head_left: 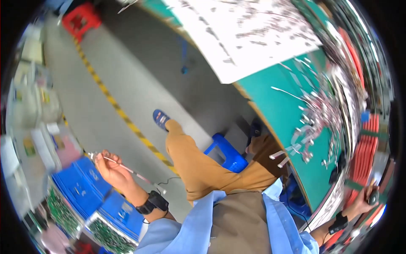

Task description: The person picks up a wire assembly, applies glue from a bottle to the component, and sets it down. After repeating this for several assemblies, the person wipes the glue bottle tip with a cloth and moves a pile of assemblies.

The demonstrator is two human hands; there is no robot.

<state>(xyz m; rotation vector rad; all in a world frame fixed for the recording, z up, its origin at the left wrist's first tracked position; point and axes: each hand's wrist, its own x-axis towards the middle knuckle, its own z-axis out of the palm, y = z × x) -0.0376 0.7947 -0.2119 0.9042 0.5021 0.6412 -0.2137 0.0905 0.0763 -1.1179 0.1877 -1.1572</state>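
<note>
Out to the left, above the floor, my left hand (114, 171) is closed on a thin pinkish-white cable (136, 174). One small connector pokes out past the fingertips, and the cable's other end hangs beyond the wrist with a white plug. At the far right rim my right hand (363, 200) is wrapped round a dark rounded object (373, 197), perhaps a handle; its kind is not clear. Nearer the middle, a heap of similar cables (319, 112) with white connectors lies on the green workbench (262, 95).
A large white printed sheet (249, 42) covers the bench's far part. Blue bins (78, 184) and trays of green boards (108, 233) stand at left. Blue stool (230, 156) is between my legs and the bench; red stool (81, 21) stands far left. Red stacked trays (364, 156) are at right.
</note>
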